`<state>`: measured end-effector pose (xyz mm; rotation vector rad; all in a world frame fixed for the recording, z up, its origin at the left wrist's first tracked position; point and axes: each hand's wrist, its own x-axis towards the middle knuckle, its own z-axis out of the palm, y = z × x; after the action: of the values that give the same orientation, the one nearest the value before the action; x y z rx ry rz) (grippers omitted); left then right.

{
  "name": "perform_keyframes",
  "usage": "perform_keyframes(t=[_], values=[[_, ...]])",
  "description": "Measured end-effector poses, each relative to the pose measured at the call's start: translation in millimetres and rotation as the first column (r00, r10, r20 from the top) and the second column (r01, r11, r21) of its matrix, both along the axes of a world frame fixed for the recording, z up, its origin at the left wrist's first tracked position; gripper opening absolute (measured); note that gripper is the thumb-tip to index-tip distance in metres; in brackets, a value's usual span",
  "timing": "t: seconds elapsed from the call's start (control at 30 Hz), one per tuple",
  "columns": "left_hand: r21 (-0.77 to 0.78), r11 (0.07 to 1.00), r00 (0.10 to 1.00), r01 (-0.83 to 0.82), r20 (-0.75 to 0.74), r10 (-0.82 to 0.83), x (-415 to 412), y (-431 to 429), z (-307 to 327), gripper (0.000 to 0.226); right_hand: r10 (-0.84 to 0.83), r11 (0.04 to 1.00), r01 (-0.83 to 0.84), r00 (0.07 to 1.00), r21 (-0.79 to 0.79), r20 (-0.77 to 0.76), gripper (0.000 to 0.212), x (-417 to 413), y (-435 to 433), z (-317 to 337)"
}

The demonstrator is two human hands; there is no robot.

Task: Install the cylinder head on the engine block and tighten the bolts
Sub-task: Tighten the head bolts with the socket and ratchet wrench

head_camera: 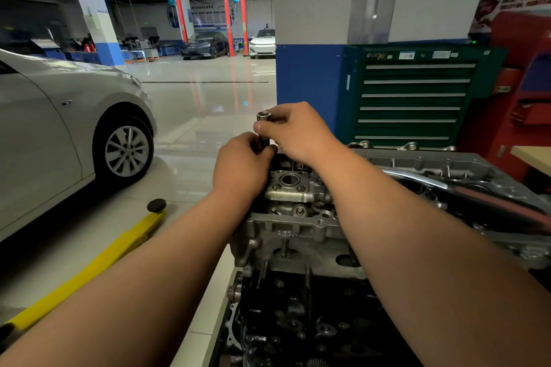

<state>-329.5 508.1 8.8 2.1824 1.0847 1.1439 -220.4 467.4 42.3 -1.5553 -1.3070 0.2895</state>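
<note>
Grey cast-aluminium cylinder head [298, 229] lies at six o'clock from centre, seated on the black engine block [298, 322]. Its ports and studs face us, and its surface is dull and mottled. At its far end, toward twelve o'clock, we hold a short steel socket tool [264, 115] upright, we judge so that it meets a head bolt squarely. Our left grip [241, 164] curls round the lower shank to steady it, and our right grip [295, 131] pinches the top, likely to spin it. A green drawer cabinet [414, 98] stands at two o'clock and a silver car [59, 134] at nine.
</note>
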Motion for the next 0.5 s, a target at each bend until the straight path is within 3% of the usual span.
perform_keyframes(t=[0.2, 0.5], values=[[-0.007, 1.000, 1.000, 0.014, 0.015, -0.014, -0.9, -0.7, 0.8, 0.011, -0.127, 0.992, 0.126, 0.990, 0.020, 0.055, 0.028, -9.4, 10.7, -1.8], [0.012, 1.000, 1.000, 0.025, 0.010, -0.025, -0.4, 0.4, 0.1, 0.020, 0.053, 0.999, -0.053, 0.999, -0.004, -0.009, 0.018, 0.6, -1.6, -3.9]])
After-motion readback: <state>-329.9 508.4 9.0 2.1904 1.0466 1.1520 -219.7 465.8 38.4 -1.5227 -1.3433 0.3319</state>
